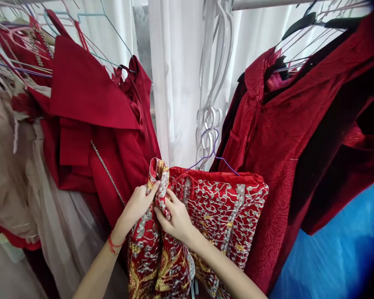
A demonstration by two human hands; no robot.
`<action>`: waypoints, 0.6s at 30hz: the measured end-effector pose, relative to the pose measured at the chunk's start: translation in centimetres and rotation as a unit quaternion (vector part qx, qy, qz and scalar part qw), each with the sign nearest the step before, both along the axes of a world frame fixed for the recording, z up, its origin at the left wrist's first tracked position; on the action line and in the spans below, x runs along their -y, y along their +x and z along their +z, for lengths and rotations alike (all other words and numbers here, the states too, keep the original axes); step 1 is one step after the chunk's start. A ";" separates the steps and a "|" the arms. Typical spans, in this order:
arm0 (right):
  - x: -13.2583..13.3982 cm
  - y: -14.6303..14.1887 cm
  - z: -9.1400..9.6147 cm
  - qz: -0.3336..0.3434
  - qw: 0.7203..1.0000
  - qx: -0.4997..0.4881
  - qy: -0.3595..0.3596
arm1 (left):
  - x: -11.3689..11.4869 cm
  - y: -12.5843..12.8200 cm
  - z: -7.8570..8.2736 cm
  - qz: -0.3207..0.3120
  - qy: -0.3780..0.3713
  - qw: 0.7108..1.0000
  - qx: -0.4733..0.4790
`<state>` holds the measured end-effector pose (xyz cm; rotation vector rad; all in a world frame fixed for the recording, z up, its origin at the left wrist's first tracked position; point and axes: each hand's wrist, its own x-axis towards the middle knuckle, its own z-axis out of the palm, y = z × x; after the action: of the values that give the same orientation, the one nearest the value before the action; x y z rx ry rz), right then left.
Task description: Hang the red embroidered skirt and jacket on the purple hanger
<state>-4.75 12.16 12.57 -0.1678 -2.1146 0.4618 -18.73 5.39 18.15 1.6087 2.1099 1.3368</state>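
Note:
Both my hands grip the top of a red embroidered garment (143, 253) with gold and silver stitching. My left hand (142, 199) pinches its collar-like upper edge from the left, and a red cord circles that wrist. My right hand (176, 216) is closed on the same edge from the right, its thumb and fingers pressed to the folded cloth. Right behind hangs a matching red embroidered skirt (215, 203) with a plain red waistband, on a purple wire hanger (214, 153). The lower part of the held garment runs out of view.
At left, a plain red dress (90, 91) and beige gowns (9, 166) hang on a rack. A patterned red dress (277, 137) hangs at right, above blue plastic (336, 245). A white scrolled metal stand (220, 62) rises before a white curtain (180, 74).

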 end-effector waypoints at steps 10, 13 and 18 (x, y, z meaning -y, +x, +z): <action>-1.3 -1.2 -0.8 0.139 0.985 0.094 0.032 | 0.1 -2.7 1.2 0.068 -0.099 0.983 -0.136; -3.2 -1.6 0.4 0.124 0.985 0.101 0.063 | -0.5 -3.8 2.4 0.109 -0.108 0.970 -0.187; -7.1 -1.2 4.6 -0.108 0.982 0.046 0.151 | -3.7 -4.8 5.6 0.158 -0.139 0.937 -0.280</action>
<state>-5.95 19.24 17.14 -0.2440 -2.1960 0.0028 -23.51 9.07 23.72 1.7218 2.8287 0.6256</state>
